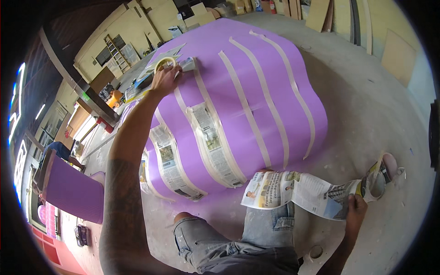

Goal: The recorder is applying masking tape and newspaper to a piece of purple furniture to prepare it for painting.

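A large purple curved form in front of me carries long strips of pale masking tape running down its side. Sheets of newspaper fill some of the bands between the strips. At its top left, my left hand reaches out, fingers closed on a roll of masking tape. Low on the right, my right hand pinches the edge of a long newspaper strip. The strip lies partly across my knee and curls up at its right end, where a piece of tape hangs.
More paper sheets lie on the form's far left top. A purple ribbed tub-like piece stands at left, with a person bending behind it. A pillar rises at left; boards lean on the far right wall.
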A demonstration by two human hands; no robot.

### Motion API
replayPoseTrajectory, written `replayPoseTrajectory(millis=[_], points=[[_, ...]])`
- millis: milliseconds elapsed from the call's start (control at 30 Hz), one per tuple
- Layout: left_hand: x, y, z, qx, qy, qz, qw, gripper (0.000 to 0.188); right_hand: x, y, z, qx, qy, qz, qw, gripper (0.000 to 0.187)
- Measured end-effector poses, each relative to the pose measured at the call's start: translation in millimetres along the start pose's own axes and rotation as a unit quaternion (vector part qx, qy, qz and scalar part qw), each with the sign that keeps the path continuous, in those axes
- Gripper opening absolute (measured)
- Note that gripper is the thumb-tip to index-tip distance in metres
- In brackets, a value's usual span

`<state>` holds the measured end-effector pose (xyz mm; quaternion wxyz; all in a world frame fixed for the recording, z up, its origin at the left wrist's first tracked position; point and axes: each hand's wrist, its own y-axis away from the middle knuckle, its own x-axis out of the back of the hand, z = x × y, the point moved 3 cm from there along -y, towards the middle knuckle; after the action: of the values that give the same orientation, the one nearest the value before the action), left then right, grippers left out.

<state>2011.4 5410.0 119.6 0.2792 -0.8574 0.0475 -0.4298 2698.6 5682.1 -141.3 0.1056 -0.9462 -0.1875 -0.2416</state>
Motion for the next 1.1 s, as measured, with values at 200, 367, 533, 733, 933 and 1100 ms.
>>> replayPoseTrajectory(millis=[200,367,533,733,933,1100], points=[[39,-28,53,-0.002,0.032,0.036,0.999,0.046,-1,8,-10,0.019,-0.047,0.063,0.997,0.034],[90,1,141,0.120,0.125,0.139,0.975,0.022,-13,19,-57,0.026,-0.087,0.003,0.996,0.018],[98,125,304,0.192,0.386,0.111,0.895,0.018,1,13,-72,0.025,-0.117,0.016,0.993,0.027],[64,243,416,0.354,0.593,-0.067,0.720,0.074,14,15,-126,0.113,-0.049,0.007,0.992,0.028],[104,225,390,0.211,0.573,0.106,0.784,0.120,-23,24,-224,0.411,-0.084,-0.092,0.903,0.026],[121,232,349,0.186,0.541,0.102,0.814,0.133,-61,30,-285,0.461,-0.217,-0.157,0.846,0.013]])
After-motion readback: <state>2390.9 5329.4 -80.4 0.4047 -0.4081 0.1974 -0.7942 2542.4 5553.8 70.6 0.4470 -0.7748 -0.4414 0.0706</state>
